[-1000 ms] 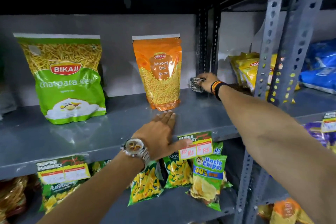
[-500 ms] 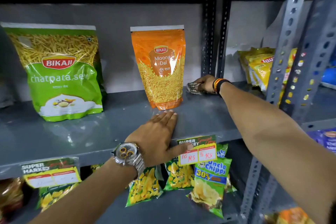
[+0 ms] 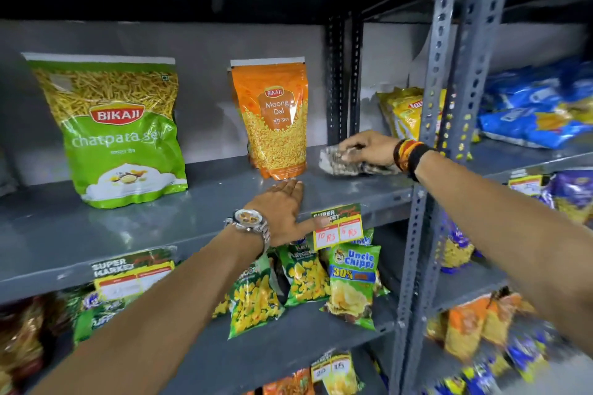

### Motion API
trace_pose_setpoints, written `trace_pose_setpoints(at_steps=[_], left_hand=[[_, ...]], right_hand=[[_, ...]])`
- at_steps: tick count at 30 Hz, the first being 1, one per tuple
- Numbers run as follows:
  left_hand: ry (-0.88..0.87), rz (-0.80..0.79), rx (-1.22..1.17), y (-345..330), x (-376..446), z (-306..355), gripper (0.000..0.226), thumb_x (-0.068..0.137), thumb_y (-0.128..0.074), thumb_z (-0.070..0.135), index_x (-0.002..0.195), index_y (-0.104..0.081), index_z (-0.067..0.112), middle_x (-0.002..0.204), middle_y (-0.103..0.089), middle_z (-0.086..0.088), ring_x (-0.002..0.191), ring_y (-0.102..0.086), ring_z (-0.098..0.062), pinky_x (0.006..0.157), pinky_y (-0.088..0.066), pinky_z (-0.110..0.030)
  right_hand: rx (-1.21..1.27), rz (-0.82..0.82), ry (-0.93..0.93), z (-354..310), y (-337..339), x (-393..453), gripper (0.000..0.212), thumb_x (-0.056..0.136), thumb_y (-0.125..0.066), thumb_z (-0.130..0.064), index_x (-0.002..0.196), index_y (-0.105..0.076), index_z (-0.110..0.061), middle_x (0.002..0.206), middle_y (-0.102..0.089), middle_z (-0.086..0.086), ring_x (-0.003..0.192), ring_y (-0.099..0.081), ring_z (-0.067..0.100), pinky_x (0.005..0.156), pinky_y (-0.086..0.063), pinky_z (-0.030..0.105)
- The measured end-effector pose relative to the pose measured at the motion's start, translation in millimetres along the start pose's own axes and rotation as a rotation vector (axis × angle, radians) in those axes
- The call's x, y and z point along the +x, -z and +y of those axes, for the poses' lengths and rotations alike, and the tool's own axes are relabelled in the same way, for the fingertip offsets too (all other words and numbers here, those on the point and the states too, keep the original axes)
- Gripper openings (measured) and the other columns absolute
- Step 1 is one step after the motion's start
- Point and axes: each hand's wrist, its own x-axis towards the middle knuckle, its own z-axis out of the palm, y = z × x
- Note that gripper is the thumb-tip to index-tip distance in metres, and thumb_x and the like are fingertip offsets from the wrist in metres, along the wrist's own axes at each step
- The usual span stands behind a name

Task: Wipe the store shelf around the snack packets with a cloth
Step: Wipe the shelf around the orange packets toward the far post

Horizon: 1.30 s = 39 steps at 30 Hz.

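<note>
Right hand (image 3: 369,147) bunches a soft, limp cloth (image 3: 340,163) (best gripped wadded) beside the packet (image 3: 272,122); left hand (image 3: 282,212) rests flat, empty.

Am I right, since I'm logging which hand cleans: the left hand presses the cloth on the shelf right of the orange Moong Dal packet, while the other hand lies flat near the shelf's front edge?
Not quite. The head view shows the right hand pressing the cloth on the shelf, right of the orange Moong Dal packet. The left hand, with the watch, lies flat near the front edge.
</note>
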Motion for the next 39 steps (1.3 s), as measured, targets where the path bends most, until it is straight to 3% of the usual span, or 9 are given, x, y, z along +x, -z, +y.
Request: trace_pose_setpoints(at_steps=[4,7,11,18,21,25,30,34,39], left_hand=[[0.028,0.003,-0.011,-3,-14,-23,0.109,0.088,-0.021,0.088,0.164,-0.01,0.011,0.172,-0.011,-0.01,0.157,-0.02,-0.029,0.125,-0.023,-0.045],[0.035,-0.004,-0.015,-11,-20,-36,0.111,0.087,-0.019,0.09,0.164,-0.009,0.011,0.173,-0.007,-0.01,0.158,-0.015,-0.027,0.125,-0.021,-0.045],[0.015,0.031,-0.023,-10,-21,-32,0.106,0.091,-0.03,0.084,0.164,-0.012,0.008,0.172,-0.012,-0.013,0.158,-0.016,-0.029,0.124,-0.023,-0.042],[0.001,0.018,-0.016,-13,-21,-34,0.109,0.091,-0.023,0.085,0.163,-0.012,0.005,0.171,-0.014,-0.016,0.157,-0.016,-0.031,0.125,-0.019,-0.043],[0.004,0.02,-0.027,-13,-20,-35,0.109,0.09,-0.023,0.086,0.163,-0.012,0.005,0.171,-0.014,-0.017,0.158,-0.016,-0.032,0.125,-0.018,-0.043],[0.013,0.006,-0.037,-12,-19,-35,0.11,0.09,-0.025,0.086,0.163,-0.01,0.006,0.171,-0.011,-0.016,0.158,-0.013,-0.03,0.126,-0.016,-0.042],[0.014,-0.003,-0.035,-14,-19,-35,0.108,0.09,-0.024,0.086,0.164,-0.007,0.008,0.172,-0.009,-0.014,0.158,-0.012,-0.029,0.126,-0.014,-0.041],[0.012,-0.009,-0.029,-11,-19,-33,0.105,0.092,-0.026,0.082,0.164,-0.006,0.009,0.172,-0.007,-0.013,0.159,-0.01,-0.028,0.126,-0.012,-0.041],[0.026,-0.038,-0.029,-7,-20,-30,0.101,0.095,-0.028,0.079,0.164,-0.003,0.011,0.173,-0.004,-0.01,0.159,-0.007,-0.025,0.126,-0.01,-0.039]], right_hand=[[0.034,0.264,-0.125,11,5,8,0.035,0.086,-0.062,-0.002,0.121,-0.064,-0.006,0.12,-0.062,0.01,0.112,-0.059,0.023,0.079,-0.044,0.013],[-0.091,0.258,-0.292,32,-6,12,0.032,0.088,-0.059,-0.014,0.119,-0.065,-0.008,0.123,-0.064,0.012,0.114,-0.059,0.03,0.087,-0.044,0.025],[-0.09,0.335,-0.306,36,-26,8,0.036,0.088,-0.058,-0.022,0.123,-0.062,-0.016,0.129,-0.063,0.011,0.117,-0.058,0.03,0.103,-0.044,0.032],[-0.045,0.104,-0.037,-22,-45,-79,0.031,0.093,-0.058,-0.025,0.124,-0.062,-0.024,0.119,-0.064,-0.005,0.105,-0.061,0.017,0.091,-0.048,0.028],[-0.066,0.196,-0.057,-19,-22,-71,0.033,0.094,-0.057,-0.023,0.126,-0.06,-0.021,0.118,-0.064,0.004,0.095,-0.063,0.016,0.077,-0.046,0.013],[-0.23,0.199,-0.124,-2,-31,-57,0.032,0.095,-0.052,-0.026,0.125,-0.06,-0.024,0.133,-0.061,0.006,0.117,-0.058,0.025,0.098,-0.044,0.028],[-0.085,-0.073,-0.003,-14,-23,-69,0.033,0.092,-0.059,-0.028,0.125,-0.06,-0.028,0.124,-0.064,-0.002,0.111,-0.061,0.021,0.096,-0.046,0.032],[-0.064,0.156,0.005,-14,-22,-14,0.03,0.093,-0.057,-0.018,0.122,-0.063,-0.02,0.125,-0.063,0.003,0.116,-0.057,0.021,0.092,-0.041,0.023],[-0.154,0.141,-0.031,-4,-55,44,0.031,0.093,-0.054,-0.021,0.123,-0.062,-0.024,0.132,-0.061,0.005,0.123,-0.055,0.027,0.101,-0.042,0.03]])
